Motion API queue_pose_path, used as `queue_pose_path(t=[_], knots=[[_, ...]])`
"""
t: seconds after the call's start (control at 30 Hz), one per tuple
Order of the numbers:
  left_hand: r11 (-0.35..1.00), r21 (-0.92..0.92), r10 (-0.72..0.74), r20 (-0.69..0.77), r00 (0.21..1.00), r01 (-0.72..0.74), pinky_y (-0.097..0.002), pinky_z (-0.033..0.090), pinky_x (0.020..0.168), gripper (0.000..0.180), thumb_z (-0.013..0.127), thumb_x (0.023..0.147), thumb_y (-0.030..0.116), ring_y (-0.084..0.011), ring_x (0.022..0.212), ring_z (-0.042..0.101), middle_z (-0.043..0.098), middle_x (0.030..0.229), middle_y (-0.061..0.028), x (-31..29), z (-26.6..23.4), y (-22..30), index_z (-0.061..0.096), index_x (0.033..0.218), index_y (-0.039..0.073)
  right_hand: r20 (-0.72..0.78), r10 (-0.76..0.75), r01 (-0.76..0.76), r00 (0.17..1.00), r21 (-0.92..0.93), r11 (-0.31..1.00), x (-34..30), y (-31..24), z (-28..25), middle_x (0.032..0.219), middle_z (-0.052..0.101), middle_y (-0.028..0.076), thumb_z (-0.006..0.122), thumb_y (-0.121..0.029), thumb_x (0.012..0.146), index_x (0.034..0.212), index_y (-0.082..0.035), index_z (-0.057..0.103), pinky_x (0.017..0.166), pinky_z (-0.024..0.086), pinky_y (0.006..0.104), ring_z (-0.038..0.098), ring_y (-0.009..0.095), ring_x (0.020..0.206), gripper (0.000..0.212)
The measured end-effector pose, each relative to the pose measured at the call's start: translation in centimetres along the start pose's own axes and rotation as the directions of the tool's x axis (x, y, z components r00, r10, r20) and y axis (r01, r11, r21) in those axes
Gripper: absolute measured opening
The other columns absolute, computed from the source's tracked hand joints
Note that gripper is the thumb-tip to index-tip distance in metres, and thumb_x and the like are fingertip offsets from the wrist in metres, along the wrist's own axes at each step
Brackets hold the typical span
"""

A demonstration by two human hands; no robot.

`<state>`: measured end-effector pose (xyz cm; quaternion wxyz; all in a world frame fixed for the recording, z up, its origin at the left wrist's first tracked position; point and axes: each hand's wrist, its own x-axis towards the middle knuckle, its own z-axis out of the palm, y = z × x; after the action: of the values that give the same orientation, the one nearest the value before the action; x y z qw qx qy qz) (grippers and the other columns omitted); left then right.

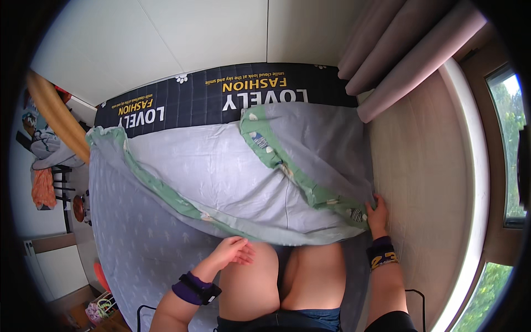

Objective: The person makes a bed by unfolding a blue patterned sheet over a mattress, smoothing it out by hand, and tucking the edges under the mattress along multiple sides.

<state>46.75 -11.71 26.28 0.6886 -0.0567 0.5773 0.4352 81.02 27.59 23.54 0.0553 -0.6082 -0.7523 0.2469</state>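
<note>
Mattress [188,102] as landmark: black, quilted, light and yellow lettering, bare along its far strip. Green-edged cover [193,155] spread over the mattress's middle, pale side up, its ruffled border running aslant; I note wrinkles near the mattress's near right part. Grey tree-print cloth [133,205] over the mattress's left side; whether it joins the cover, I cannot tell.

Right hand [378,216] at the mattress's right edge, fingers closed on the cover's corner. Left hand [235,252] above the mattress's near part, loosely spread, nothing in it, close to the cover's near border; contact I cannot tell from here.

Room: pale panelled wall [221,33] beyond the mattress; mauve curtain [398,61] off its far right corner; wood-grain surface [426,166] along its right, window [506,99] past that, greenery outside. Left of the mattress I log a wooden rail [58,113] and, farther out, orange cloth [43,188].
</note>
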Motion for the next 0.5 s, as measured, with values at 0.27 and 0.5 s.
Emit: queue_pose_path(t=[0.27,0.5], knots=[[0.054,0.924,0.858,0.151,0.491,-0.378,-0.0369,0.053,0.08,0.024,0.069,0.082,0.006,-0.0292,0.097,0.065,0.067,0.107,-0.0081,4.3,-2.5,6.6,0.064,0.106,0.008,-0.138,0.232,-0.207,0.963,0.176,0.962,-3.0,6.0,6.4,0.127,0.059,0.028,0.071,-0.036,0.089,0.132,0.001,0.05,0.096,0.048,0.044,0.058,0.043,0.117,0.061],[-0.361,0.819,0.705,0.552,0.445,-0.445,-0.0485,0.037,0.109,0.058,0.068,0.077,0.002,-0.0303,0.133,0.045,0.051,0.142,-0.0081,12.8,5.2,10.7,0.058,0.132,0.016,-0.221,-0.1,0.065,0.97,-0.163,0.985,-6.0,6.9,12.8,0.112,0.053,0.03,0.068,-0.032,0.086,0.11,0.011,0.049,0.097,0.04,0.0509,0.05,0.047,0.11,0.053]])
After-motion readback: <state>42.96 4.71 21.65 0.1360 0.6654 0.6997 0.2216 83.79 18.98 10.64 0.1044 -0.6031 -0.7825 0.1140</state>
